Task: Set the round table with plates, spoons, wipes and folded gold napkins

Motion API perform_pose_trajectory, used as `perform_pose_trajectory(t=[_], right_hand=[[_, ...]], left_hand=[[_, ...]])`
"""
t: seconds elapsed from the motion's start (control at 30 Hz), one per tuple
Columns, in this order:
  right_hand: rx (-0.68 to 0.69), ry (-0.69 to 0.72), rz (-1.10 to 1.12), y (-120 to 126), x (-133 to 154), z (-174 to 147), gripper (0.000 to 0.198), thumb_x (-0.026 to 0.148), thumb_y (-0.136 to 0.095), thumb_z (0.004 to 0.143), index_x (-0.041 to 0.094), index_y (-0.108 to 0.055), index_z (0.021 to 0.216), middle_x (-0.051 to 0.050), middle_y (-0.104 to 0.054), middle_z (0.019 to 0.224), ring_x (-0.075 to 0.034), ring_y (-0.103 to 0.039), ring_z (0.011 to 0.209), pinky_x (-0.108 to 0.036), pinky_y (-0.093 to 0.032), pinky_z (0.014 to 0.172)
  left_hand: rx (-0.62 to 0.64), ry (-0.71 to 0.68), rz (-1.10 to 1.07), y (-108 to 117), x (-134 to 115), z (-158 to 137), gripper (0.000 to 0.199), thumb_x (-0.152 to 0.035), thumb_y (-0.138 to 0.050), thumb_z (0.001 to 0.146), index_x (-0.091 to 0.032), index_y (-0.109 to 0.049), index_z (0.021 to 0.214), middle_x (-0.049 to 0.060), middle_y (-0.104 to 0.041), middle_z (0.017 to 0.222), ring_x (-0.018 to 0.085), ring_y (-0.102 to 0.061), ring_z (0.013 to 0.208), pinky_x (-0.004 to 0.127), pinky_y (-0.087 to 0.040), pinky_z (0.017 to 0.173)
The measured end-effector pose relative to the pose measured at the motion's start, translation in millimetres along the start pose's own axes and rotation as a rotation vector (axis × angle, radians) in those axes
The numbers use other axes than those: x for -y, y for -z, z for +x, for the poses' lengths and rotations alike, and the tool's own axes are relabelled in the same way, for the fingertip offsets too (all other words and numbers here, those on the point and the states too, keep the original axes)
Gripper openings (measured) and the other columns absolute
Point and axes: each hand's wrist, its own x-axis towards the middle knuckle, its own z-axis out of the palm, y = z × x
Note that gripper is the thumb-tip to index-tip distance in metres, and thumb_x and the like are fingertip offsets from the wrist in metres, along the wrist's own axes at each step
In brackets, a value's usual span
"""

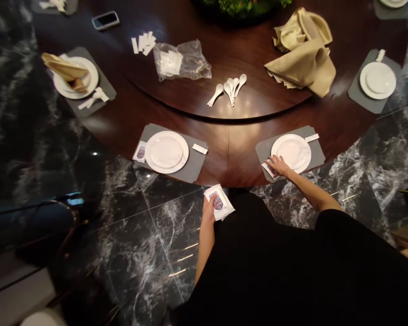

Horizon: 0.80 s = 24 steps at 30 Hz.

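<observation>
Black clothing (275, 271) occupies the near area, with the left hand (209, 210) gripping a stack of white packets (224, 206) between its fingers just outside the edge of the worktop (231, 158), and the right hand (280, 166), fingers spread, over another packet (267, 170) on the grey placemat (315, 156), beside stacked white plates (294, 151)

Sachets (223, 207) are white w/ bluish-purple & reddish print. 2 nearest placemats (194, 166) are plain grey; plates (185, 153) & soup spoons (231, 86) white. Cloth napkins (299, 63) are pale gold-beige. Tabletop (217, 151) is dk reddish-brn w/ wood grain. Floor tiles (156, 253) blk marble w/ irreg. white & grey veining. Shirt (292, 271) solid blk. Plastic bag (197, 59) clear, its packets (171, 62) white. Foliage (238, 5) green w/ a few orange-red specks.
</observation>
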Motion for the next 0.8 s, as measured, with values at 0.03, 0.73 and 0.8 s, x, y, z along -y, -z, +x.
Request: perform_pose_trajectory(t=[0.03, 0.73, 0.8], right_hand=[[0.004, 0.037, -0.017, -4, -5, 2, 0.116, 0.038, -0.095, 0.075, 0.021, -0.046, 0.178, -0.026, -0.033, 0.186, -0.051, -0.027, 0.171, -0.077, -0.021, 0.136], [-0.176, 0.265, 0.077, 21, -10, -18, 0.125, 0.085, -0.071, 0.093, -0.005, -0.037, 0.174, -0.042, -0.039, 0.174, -0.056, -0.036, 0.164, -0.075, -0.028, 0.133], [-0.106, 0.349, 0.340, 28, -6, -51, 0.103, 0.083, -0.064, 0.101, 0.003, -0.052, 0.165, -0.036, -0.057, 0.162, -0.047, -0.057, 0.149, -0.063, -0.047, 0.126]], left_hand=[[-0.021, -0.007, -0.012, -8, 6, -7, 0.043, -0.027, -0.092, 0.086, -0.024, -0.071, 0.124, 0.002, -0.082, 0.106, 0.018, -0.079, 0.087, 0.027, -0.064, 0.082], [-0.362, -0.073, -0.652, -182, 263, -172, 0.043, -0.028, -0.090, 0.083, -0.024, -0.069, 0.120, -0.001, -0.078, 0.092, 0.014, -0.075, 0.076, 0.024, -0.061, 0.076], [-0.353, -0.093, -0.659, -209, 277, -182, 0.044, -0.029, -0.088, 0.084, -0.024, -0.068, 0.123, -0.001, -0.077, 0.093, 0.014, -0.074, 0.075, 0.026, -0.062, 0.076]])
